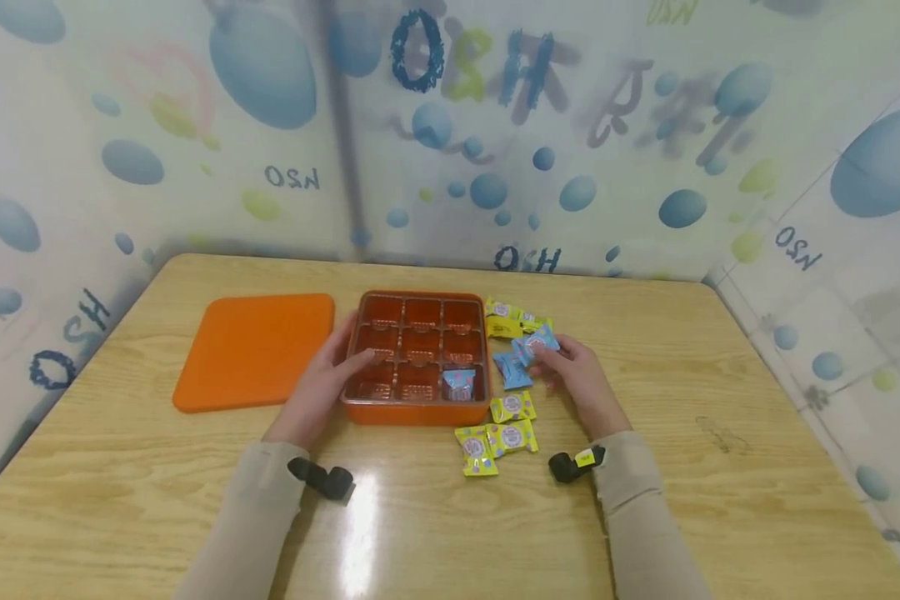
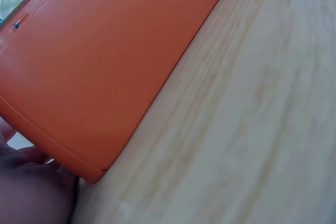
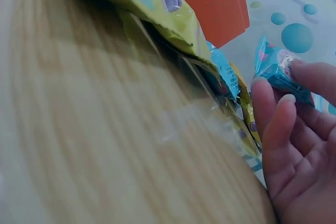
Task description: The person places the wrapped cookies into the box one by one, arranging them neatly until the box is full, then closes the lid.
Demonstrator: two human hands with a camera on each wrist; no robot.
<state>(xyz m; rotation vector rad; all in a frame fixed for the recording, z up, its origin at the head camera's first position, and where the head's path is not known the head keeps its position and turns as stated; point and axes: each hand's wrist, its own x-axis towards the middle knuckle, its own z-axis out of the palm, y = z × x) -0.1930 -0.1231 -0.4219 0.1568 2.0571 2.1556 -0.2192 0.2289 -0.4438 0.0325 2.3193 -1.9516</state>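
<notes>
An orange box (image 1: 420, 414) with a clear divided insert stands on the table, one blue-wrapped candy (image 1: 459, 385) in its near right compartment. My left hand (image 1: 324, 379) grips the box's left side, thumb over the rim; in the left wrist view its fingers (image 2: 34, 155) are partly hidden behind the box wall. My right hand (image 1: 579, 379) pinches another blue candy packet (image 1: 536, 343) between thumb and fingers, raised off the table in the right wrist view (image 3: 283, 74). Below it lies a blue candy packet (image 1: 513, 371), beside the box's right wall.
Yellow candy packets (image 1: 512, 437) lie near the box's front right corner, and more yellow ones (image 1: 502, 327) by its far right side. An orange lid (image 1: 258, 350) lies flat left of the box. A patterned wall (image 1: 420, 208) rises behind the wooden table (image 1: 720, 467).
</notes>
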